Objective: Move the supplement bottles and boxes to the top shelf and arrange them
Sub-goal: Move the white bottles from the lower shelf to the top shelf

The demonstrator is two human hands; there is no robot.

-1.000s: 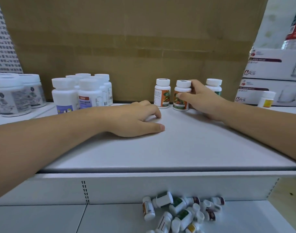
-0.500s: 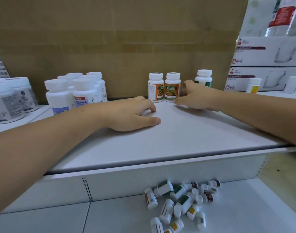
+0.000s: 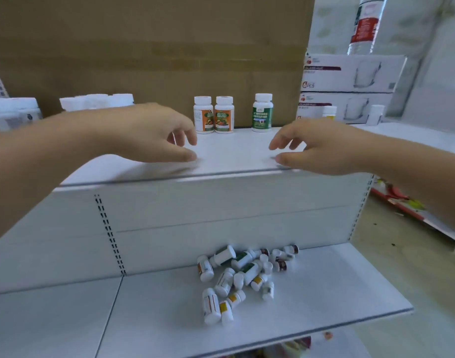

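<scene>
Supplement bottles [image 3: 243, 276] lie heaped near lower shelf [image 3: 324, 301] back edge; both hands, left [image 3: 154, 135] & right [image 3: 316, 146], empty, fingers loosely spread. Next: reach down, grasp one.

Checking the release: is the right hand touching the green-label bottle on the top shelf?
Apart. The head view shows the right hand open nearer the shelf's front edge, with bare white shelf visible between its fingertips and the green-label bottle.

Both hands [image 3: 149, 135] lifted, apparently empty, off top shelf [image 3: 234, 153].
</scene>
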